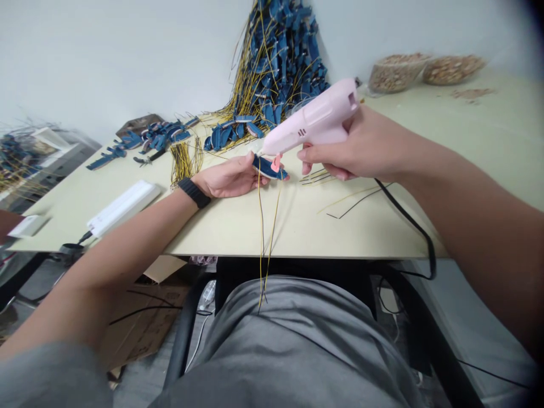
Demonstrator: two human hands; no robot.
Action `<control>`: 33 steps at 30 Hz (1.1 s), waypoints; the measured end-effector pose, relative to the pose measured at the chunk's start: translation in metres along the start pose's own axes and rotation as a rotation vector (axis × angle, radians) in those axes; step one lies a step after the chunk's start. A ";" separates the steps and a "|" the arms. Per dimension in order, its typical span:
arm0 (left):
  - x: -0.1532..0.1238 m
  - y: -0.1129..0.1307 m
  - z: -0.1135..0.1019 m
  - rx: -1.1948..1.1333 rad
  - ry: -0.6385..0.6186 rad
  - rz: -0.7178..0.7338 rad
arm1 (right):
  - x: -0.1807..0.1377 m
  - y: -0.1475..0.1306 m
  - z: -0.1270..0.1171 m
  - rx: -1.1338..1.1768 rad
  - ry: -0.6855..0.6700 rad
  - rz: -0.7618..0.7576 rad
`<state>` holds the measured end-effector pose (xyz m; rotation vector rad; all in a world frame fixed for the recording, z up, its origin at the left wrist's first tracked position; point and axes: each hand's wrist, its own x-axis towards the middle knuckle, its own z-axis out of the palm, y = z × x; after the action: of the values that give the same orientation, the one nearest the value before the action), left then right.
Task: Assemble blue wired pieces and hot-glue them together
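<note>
My left hand (232,177) lies palm up above the table, its fingers closed on a small blue part (271,168) with yellow and black wires (260,226) hanging from it past the table edge. My right hand (361,144) is wrapped round the handle of a pale pink glue gun (312,122). The gun's nozzle points down and left, right at the left end of the blue part; whether it touches cannot be made out. A black cord (410,218) runs down from the gun.
Many blue parts with yellow wires (283,51) are heaped at the back, with more blue parts (164,136) to the left. A white power strip (124,208) lies near my left forearm. Loose wires (340,198) lie below my right hand. Bags of small tan pieces (395,73) stand back right.
</note>
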<state>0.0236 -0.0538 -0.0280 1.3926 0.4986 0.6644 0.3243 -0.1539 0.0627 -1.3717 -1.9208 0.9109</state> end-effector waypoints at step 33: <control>0.000 0.001 -0.003 0.014 -0.027 -0.042 | -0.002 -0.004 0.003 0.025 -0.006 0.043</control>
<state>0.0217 -0.0515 -0.0269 1.3991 0.5104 0.6081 0.3201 -0.1578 0.0636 -1.4028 -1.8846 0.9574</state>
